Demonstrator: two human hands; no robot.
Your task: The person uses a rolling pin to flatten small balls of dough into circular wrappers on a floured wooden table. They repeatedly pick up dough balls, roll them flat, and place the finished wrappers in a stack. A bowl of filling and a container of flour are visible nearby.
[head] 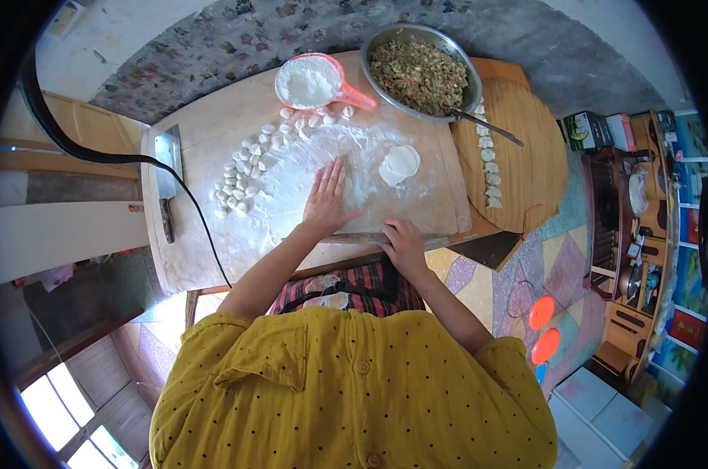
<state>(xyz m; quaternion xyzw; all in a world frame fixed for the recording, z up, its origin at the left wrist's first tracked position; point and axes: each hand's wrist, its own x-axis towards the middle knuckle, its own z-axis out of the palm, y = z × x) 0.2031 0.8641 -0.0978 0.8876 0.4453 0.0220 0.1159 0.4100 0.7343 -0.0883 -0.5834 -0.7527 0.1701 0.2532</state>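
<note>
My left hand [326, 199] lies flat, palm down, on the floured wooden board [213, 140], thumb spread; a pale round edge, perhaps dough, shows beside its fingers. My right hand [405, 243] rests with curled fingers at the board's front edge, by a long dark wooden strip or rod; its grip is hidden. Right of my left hand sits a small stack of round dough wrappers [400, 165]. Many small dough pieces [245, 155] curve along the left and back. A red-handled scoop of flour [310, 82] and a metal bowl of chopped filling [418, 76] with a utensil stand behind.
A cleaver [168, 164] lies at the board's left end, with a black cable [125, 158] hanging across that side. On the right, a round slatted tray [524, 158] holds a row of filled dumplings [490, 167]. Behind the board rises a wall; orange-red round objects [541, 312] are below right.
</note>
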